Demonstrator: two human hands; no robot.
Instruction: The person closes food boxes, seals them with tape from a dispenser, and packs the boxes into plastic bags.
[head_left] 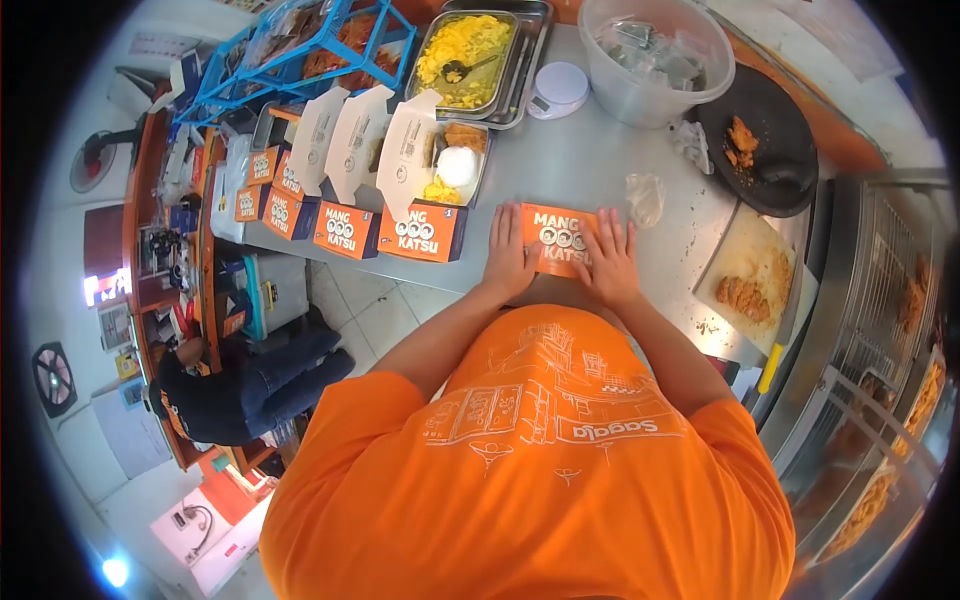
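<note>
A closed orange box (556, 240) printed "MANG KATSU" stands on the metal counter right in front of me. My left hand (510, 258) lies along its left side, fingers stretched forward. On the opposite side, my right hand (612, 262) rests with spread fingers, some touching the box. What is inside this box is hidden. To the left is an open meal box (421, 235) of the same kind, with white rice (458, 167), yellow scrambled egg (441, 190) and a breaded piece (465, 137) showing. Several similar boxes with raised lids stand farther left.
Behind are a tray of yellow egg (462, 60) with a ladle, a white scale (560, 88) and a clear tub (655, 70). Rightward lie a black plate (770, 140), crumpled plastic (646, 200), a cutting board (735, 255) with breaded meat and a yellow-handled knife (770, 368). A person (225, 390) crouches left.
</note>
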